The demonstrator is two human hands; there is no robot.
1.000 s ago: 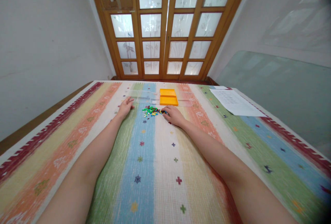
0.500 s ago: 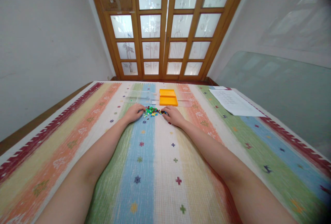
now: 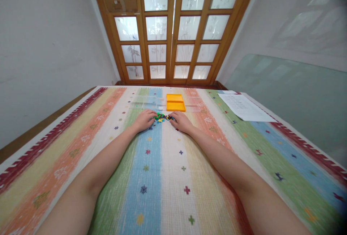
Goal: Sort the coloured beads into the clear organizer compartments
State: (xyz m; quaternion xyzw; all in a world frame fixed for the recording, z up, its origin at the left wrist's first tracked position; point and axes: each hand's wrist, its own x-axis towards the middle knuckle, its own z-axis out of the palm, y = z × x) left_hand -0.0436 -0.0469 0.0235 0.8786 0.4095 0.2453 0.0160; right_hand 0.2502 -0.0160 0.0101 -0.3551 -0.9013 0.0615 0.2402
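Note:
A loose heap of small coloured pieces [image 3: 161, 118], green, yellow, blue and dark ones, lies on the striped tablecloth [image 3: 151, 199]. On its left side my left hand [image 3: 144, 120] rests with curved, unclosed fingers reaching over the edge of the heap. My right hand [image 3: 181, 121] is at the opposite side, fingers loosely bent and touching the dark and yellow pieces there. The pieces are too small for me to tell their kind, and some are hidden under the fingertips.
An open yellow-orange box [image 3: 176, 106] lies just beyond the heap. Clear plastic trays, one on its left [image 3: 143, 102] and one on its right [image 3: 193, 105], flank it. A printed sheet of paper [image 3: 244, 108] lies at the right. Glazed wooden doors [image 3: 173, 29] stand behind the table.
My left hand has moved right, covering the left part of the heap, which now looks narrower. My right hand has stayed nearly in place.

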